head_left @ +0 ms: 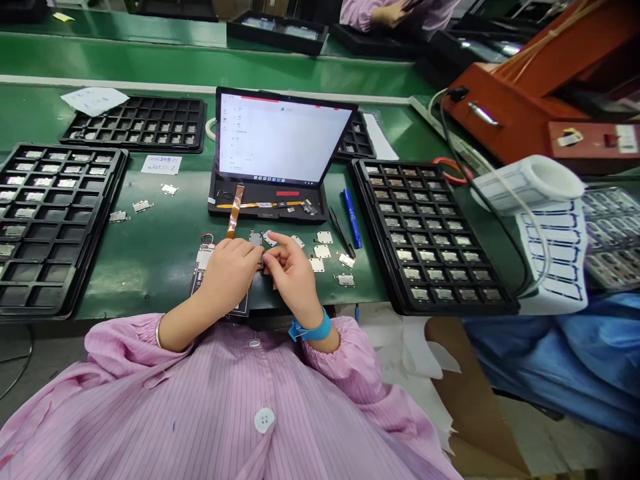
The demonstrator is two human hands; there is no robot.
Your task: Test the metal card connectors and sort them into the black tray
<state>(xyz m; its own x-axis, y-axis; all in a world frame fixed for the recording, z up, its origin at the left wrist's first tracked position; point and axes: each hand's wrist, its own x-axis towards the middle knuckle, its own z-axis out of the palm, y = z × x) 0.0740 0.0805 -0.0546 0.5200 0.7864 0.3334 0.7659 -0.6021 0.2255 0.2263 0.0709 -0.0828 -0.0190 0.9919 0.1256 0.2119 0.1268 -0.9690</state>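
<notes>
Green, glossy bench top [155, 267] runs wide from nine to three o'clock around the hands, its straight near edge just short of the wrists at six. Room for moving shows at nine, a broad strip of green reaching to a black tray [103, 230] of moulded square pockets; a narrower strip lies at three, before a second pocketed tray [367, 233] filled with rectangular metal pieces. At twelve, a hinged device [285, 140] with a lit, glossy screen bounds the space, and a thin, coppery ribbon cable [235, 212] slants from its dark base towards the left hand [227, 273].

Flat, silvery metal plates [324, 237] with squared edges lie loose at two o'clock, near slim dark tweezers [342, 232] and a smooth blue pen [352, 219]. Pink striped cloth gathers at the cuffs, and a blue band [314, 328] circles the right wrist.

A thin, flat circuit board [204, 259], pale at its far end and black towards the bench edge, lies beneath the left hand, partly hidden, with its visible end at ten o'clock from those fingers. The left fingers curl inwards, and their grip cannot be told. On the right hand [295, 277], the index finger arches above the thumb, with both near the left fingertips; whether they pinch anything is too small to tell.
</notes>
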